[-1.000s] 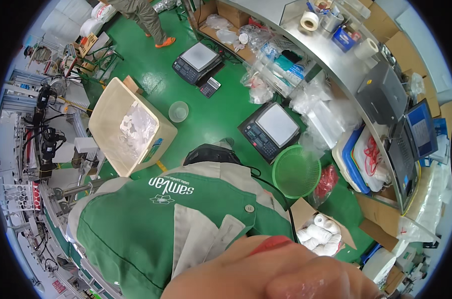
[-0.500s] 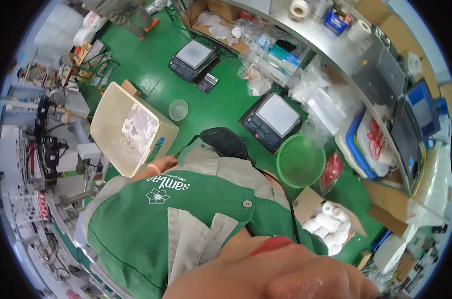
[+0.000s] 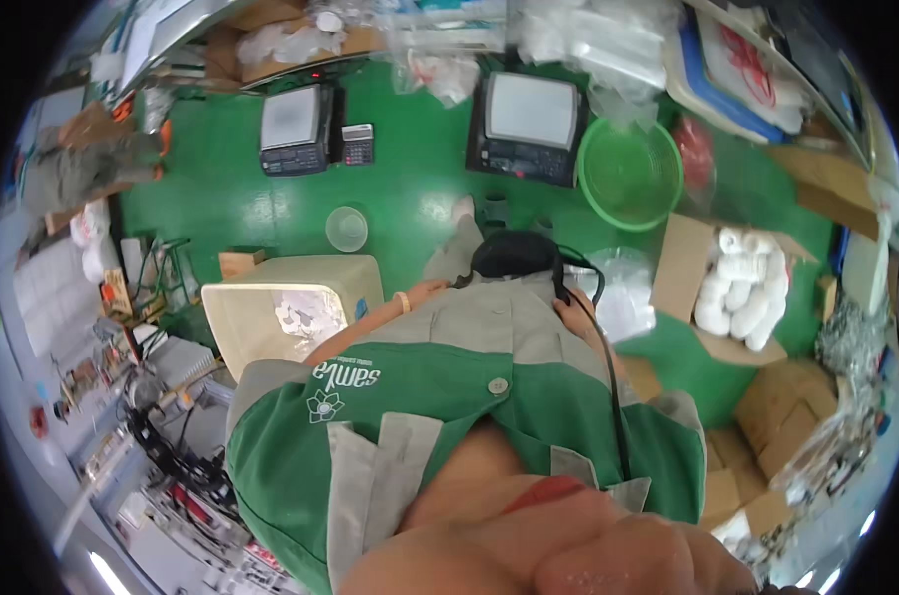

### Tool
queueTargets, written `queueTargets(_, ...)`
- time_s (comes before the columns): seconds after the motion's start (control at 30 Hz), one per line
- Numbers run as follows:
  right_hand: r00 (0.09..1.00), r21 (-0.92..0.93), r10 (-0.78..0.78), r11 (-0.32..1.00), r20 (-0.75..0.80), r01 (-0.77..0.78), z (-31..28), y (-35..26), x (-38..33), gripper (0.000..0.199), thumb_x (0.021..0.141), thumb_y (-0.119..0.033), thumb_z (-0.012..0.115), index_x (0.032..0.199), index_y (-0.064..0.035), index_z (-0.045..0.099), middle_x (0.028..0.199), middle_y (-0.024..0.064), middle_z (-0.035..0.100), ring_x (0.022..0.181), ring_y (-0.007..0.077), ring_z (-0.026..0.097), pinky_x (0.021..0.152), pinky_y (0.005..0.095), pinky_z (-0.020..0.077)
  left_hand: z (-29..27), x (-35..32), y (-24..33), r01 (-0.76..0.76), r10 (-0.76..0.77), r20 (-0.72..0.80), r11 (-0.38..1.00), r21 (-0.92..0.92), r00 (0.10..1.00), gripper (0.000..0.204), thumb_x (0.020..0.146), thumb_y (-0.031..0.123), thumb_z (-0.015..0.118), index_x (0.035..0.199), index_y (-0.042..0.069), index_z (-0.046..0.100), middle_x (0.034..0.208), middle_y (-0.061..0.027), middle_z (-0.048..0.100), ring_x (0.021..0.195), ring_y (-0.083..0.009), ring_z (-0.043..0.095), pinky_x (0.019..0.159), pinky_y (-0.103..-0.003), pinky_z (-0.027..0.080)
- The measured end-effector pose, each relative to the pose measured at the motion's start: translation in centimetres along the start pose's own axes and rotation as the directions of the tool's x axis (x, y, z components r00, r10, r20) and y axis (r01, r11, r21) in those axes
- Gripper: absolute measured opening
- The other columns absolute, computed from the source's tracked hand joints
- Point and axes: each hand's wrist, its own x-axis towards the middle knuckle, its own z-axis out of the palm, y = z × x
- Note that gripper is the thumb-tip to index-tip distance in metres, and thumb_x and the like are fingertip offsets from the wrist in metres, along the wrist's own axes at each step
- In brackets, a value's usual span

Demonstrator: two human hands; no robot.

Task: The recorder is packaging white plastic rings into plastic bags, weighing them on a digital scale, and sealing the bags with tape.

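Note:
A black waist pouch [image 3: 514,255] sits at the front of my waist, over the grey part of my green and grey jacket. My left hand [image 3: 427,292], with a band at the wrist, is closed on the pouch's strap [image 3: 462,282] at its left side. On the other side my right hand [image 3: 574,313] is at the waist, its fingers curled by the pouch's black strap and a black cable [image 3: 598,281]. The cable runs up over my jacket. Small size and the jacket partly hide the fingertips.
A cream bin [image 3: 300,268] with white pieces stands at my left, a clear tub [image 3: 346,229] beyond it. Two scales [image 3: 534,109], a calculator [image 3: 357,144], a green basket [image 3: 584,178] and a carton of white rolls [image 3: 737,297] are on the green floor.
My view has turned and I stand more upright, so the scales and bins have shifted in the picture. My right hand has come into sight at the waist; my left hand stays by the strap.

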Motion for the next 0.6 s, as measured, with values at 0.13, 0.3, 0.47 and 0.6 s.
queueTargets(0.13,0.978,-0.138,0.033,0.988,-0.206,-0.062,3.8,-1.2,0.6,0.039,0.071,-0.022,0.059,0.104,-0.0019,0.050,0.099,0.0223,0.056,0.092,0.0385,0.052,0.079,0.0440,0.0411,-2.0,0.5,0.7,0.153,-0.207,0.083,0.891,0.428,0.975,0.034,0.083,0.031,0.051,0.092,-0.001,0.046,0.084,-0.0210,0.053,0.077,-0.0377,0.054,0.068,-0.044,0.040)
queueTargets(0.3,0.963,-0.154,0.184,0.964,-0.194,-0.216,3.3,-5.5,0.9,0.025,0.076,-0.020,0.056,0.093,-0.0031,0.049,0.091,0.0243,0.057,0.086,0.0394,0.055,0.072,0.0465,0.0424,-4.3,-0.1,0.4,0.163,-0.201,0.064,0.912,0.376,0.977,0.034,0.083,0.029,0.052,0.092,-0.002,0.045,0.082,-0.0229,0.054,0.079,-0.0392,0.053,0.069,-0.043,0.041)
queueTargets(0.47,0.984,-0.034,0.141,0.990,0.105,-0.138,4.3,-2.0,-2.0,0.030,0.077,-0.021,0.058,0.101,-0.0056,0.050,0.083,0.0202,0.059,0.078,0.0331,0.059,0.068,0.0424,0.0441,-7.9,-4.2,-3.6,0.247,-0.304,0.270,0.943,0.224,0.914,0.029,0.084,0.027,0.049,0.088,-0.002,0.047,0.081,-0.0198,0.055,0.076,-0.0354,0.053,0.067,-0.041,0.040)
queueTargets(0.6,0.932,0.287,0.068,0.941,0.355,-0.178,4.4,-4.9,-7.8,0.023,0.078,-0.016,0.056,0.097,-0.0042,0.050,0.086,0.0155,0.059,0.082,0.0285,0.057,0.072,0.0360,0.0431,-7.9,-6.7,-3.9,0.362,-0.366,0.416,0.928,0.090,0.832,0.026,0.084,0.025,0.047,0.086,-0.001,0.047,0.077,-0.0167,0.055,0.071,-0.0309,0.053,0.063,-0.038,0.040)
